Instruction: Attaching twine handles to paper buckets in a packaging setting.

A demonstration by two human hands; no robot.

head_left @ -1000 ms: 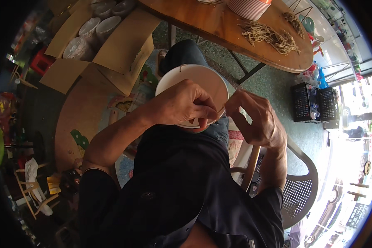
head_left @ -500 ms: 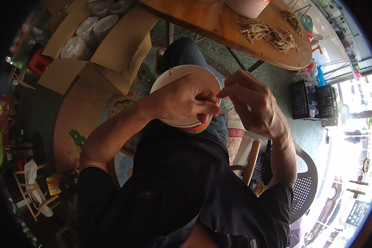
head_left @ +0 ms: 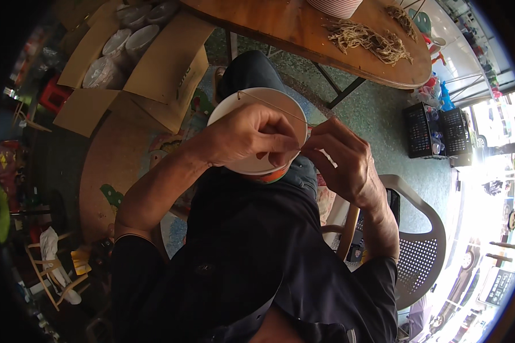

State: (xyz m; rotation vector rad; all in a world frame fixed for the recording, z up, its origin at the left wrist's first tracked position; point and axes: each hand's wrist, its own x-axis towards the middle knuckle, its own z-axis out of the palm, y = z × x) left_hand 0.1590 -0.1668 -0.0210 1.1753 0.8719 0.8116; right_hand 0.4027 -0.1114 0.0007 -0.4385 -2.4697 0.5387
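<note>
A white round paper tub (head_left: 220,108) with an orange and green band low on its outside rests in my lap between my thighs. A thin string (head_left: 274,104) runs from its far left rim across the opening toward the right rim. My left hand (head_left: 254,137) reaches over the opening, thumb and forefinger pinched at the right rim. Beside it, my right hand (head_left: 343,163) is pinched just outside that rim, its fingertips nearly touching the left ones. Both seem to grip the string's end, though the fingers hide most of it.
An open cardboard box (head_left: 154,74) holds several wrapped stacks of white tubs (head_left: 117,46). On the wooden table (head_left: 274,28) ahead lie bundles of string (head_left: 372,43) and a stack of tubs (head_left: 335,6). Black crates (head_left: 423,131) and a plastic chair (head_left: 423,246) stand to the right.
My right hand has come down and inward to the tub's right rim, its fingertips meeting the left ones. The string now shows stretched across the opening.
</note>
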